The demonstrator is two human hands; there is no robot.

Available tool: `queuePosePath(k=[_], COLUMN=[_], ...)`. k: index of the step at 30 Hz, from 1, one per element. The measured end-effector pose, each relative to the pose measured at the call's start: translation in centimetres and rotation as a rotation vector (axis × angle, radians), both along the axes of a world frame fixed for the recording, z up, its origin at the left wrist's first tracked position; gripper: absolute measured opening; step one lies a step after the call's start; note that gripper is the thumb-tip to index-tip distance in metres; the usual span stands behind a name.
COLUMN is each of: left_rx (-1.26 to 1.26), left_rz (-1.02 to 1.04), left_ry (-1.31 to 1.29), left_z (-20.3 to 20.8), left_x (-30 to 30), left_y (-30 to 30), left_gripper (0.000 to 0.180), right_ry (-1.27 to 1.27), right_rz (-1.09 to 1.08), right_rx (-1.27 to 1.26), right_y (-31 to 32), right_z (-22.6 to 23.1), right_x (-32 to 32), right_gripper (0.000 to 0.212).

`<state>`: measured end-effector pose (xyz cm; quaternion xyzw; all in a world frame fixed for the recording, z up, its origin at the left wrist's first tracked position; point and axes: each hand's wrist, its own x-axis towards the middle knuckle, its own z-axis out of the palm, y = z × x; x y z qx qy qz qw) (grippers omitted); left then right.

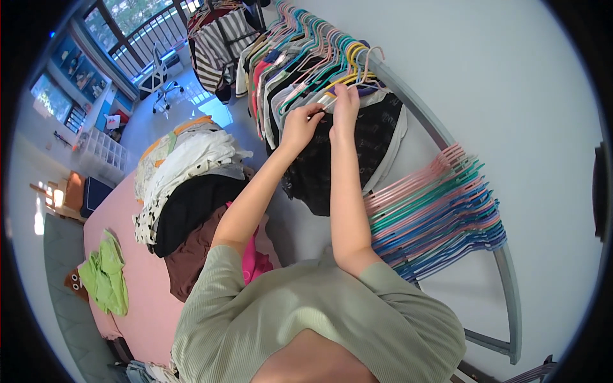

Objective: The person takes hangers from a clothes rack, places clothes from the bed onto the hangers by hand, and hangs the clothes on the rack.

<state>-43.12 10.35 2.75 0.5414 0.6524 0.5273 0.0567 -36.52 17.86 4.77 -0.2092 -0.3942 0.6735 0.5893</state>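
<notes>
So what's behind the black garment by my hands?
Pale fabric shows past the right edge of the black garment, and more hanging clothes stretch away beyond it. Most of what lies directly behind is covered.

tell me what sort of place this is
Most likely a bedroom: a bed with a pink sheet, a padded headboard, and a clothes rack by the wall.
</notes>
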Motion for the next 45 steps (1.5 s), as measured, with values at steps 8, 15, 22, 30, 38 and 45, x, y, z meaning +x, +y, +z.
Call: queuePosePath(k=[8, 15, 22, 30, 38, 45], left_rx=[-0.041, 0.020, 0.126, 0.024, 0.038, -0.112], left_rz=[0.071, -0.040, -0.021, 0.071, 0.012, 0.017], left_ry=[0.015, -0.057, -0.137, -0.344, -0.537, -0.410], left_z=[-2.7, -3.4, -0.7, 0.0, -2.7, -3.7], left_x=[-1.6, -1.4, 0.0, 3.0, 7.9, 13.6], left_y=[2.1, 1.8, -3.1, -13.3, -21.6, -24.8], left_gripper=[0.020, 0.024, 0.025, 0.016, 0.015, 0.014], right_ry=[-0.024, -0.322, -0.272, -0.214, -0.377, -0.596], right_rz=[0.051, -0.284, -0.304, 0.100, 0.124, 0.009], right_rx=[-0.044, 0.122, 0.280, 0.381, 0.412, 0.508], right_y=[1.8, 2.3, -2.8, -11.2, -18.6, -23.5], right_z=[-2.1, -5.4, -2.4, -2.9, -5.2, -5.6], right_x=[-2.3, -3.9, -2.7, 1.2, 7.9, 17.8], right_gripper=[0.036, 0.068, 0.056, 0.024, 0.023, 0.022])
